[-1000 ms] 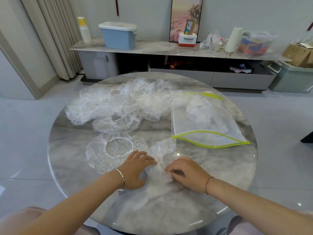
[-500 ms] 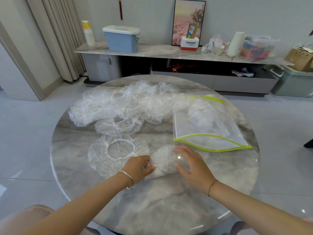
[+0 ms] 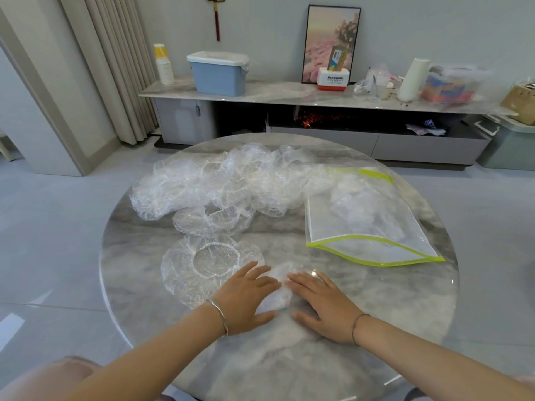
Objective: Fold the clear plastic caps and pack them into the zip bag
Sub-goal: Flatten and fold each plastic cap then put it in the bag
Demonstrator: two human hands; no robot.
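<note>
Step in hand: flattening. Left grip (image 3: 246, 296) and right grip (image 3: 321, 302), both spread flat, press the folded cap (image 3: 278, 287) between them on the bench (image 3: 289, 357). Next move, likely: pinch it and carry it to the zip bag (image 3: 367, 227), ahead-right of the right grip.

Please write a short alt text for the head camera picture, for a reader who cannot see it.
A person's left hand and right hand press flat on a folded clear cap on a round marble table. An unfolded cap lies just left of it, a pile of caps behind, and a green-edged zip bag with clear plastic inside to the right.
</note>
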